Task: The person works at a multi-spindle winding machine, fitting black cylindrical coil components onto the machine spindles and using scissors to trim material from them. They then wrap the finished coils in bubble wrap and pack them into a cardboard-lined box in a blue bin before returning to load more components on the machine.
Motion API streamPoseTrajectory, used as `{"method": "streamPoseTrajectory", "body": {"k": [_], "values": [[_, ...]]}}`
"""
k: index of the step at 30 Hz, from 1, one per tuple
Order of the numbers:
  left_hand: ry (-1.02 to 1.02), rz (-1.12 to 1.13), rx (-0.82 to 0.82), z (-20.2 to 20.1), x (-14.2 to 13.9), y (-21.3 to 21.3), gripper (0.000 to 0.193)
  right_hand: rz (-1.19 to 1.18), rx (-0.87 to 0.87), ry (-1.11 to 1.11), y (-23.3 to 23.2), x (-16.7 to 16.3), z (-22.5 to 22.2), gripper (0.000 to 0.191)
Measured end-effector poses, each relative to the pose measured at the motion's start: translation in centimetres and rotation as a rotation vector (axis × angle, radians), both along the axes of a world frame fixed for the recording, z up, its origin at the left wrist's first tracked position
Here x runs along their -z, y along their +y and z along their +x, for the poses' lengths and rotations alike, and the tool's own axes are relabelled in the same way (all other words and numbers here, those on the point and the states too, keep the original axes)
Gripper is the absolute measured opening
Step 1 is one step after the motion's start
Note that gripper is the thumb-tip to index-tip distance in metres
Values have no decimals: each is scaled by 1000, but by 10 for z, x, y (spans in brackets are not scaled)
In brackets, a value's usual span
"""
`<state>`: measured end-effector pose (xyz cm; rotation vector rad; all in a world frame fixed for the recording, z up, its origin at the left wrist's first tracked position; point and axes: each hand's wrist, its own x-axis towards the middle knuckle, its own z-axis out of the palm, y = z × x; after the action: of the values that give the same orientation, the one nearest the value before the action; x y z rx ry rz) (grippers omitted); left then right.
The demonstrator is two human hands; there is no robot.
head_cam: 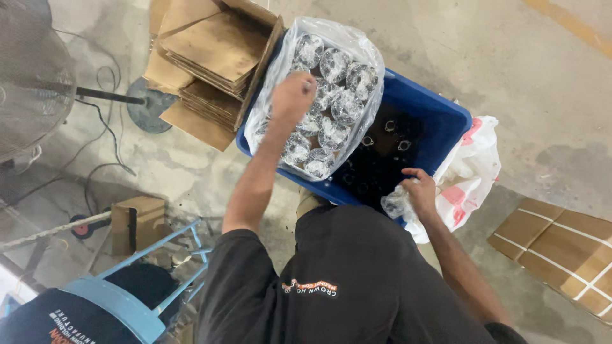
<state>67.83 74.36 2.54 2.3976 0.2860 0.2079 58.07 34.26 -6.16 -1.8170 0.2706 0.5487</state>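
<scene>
Clear bag (319, 95): I see it in the left half of the blue crate (433, 121), mouth open, filled with small clear-wrapped round pieces; my left hand (293, 95) is over it.
Small clear wrap (398, 202): crumpled in my right hand (422, 190) at the crate's near rim.
White bag (475, 165): thin plastic with red patches, slumped against the crate's right side on the floor.
Flat cartons (210, 57): brown, folded, stacked just left of the crate, some propped against it.
Taped carton (561, 251): brown, flattened, crossed with pale strips, on the floor at my right.
Small box (137, 223): brown, open, at lower left beside a blue chair (127, 299).
</scene>
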Motion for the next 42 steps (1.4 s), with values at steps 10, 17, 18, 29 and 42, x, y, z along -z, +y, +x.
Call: {"method": "streamPoseTrajectory", "body": {"k": [10, 17, 18, 29, 42], "values": [[259, 244, -15, 75, 36, -120, 33, 169, 15, -74, -6, -8, -4, 26], [25, -123, 171, 68, 7, -107, 19, 410, 94, -74, -11, 9, -15, 22], [7, -198, 196, 61, -2, -103, 18, 452, 76, -82, -8, 7, -11, 24], [111, -971, 328, -52, -40, -144, 14, 1244, 53, 424, 89, -33, 51, 28], [217, -752, 309, -128, -35, -144, 17, 1017, 66, 333, 48, 7, 5, 8]]}}
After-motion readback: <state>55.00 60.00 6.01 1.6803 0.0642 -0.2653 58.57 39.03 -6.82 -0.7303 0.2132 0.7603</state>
